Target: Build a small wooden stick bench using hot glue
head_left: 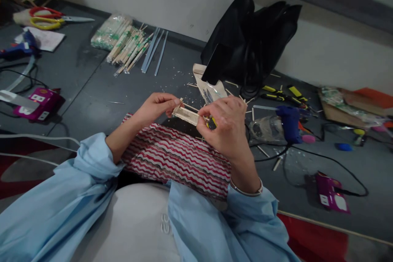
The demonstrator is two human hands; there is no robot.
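Observation:
Both my hands hold a small flat panel of glued wooden sticks (186,114) above a red-and-white zigzag cloth (178,159) on my lap. My left hand (156,107) pinches the panel's left end between thumb and fingers. My right hand (225,125) is closed round its right end, and something small with yellow and black on it (211,123) shows under its fingers. Both sleeves are light blue, and a bangle sits on my right wrist.
A black bag (251,41) stands ahead. A blue glue gun (288,123) with cable, yellow-handled tools (284,94) and a purple packet (331,192) lie right. Wrapped chopsticks (125,45), red-and-yellow scissors (46,18), a second glue gun (18,49) and a purple packet (38,104) lie left.

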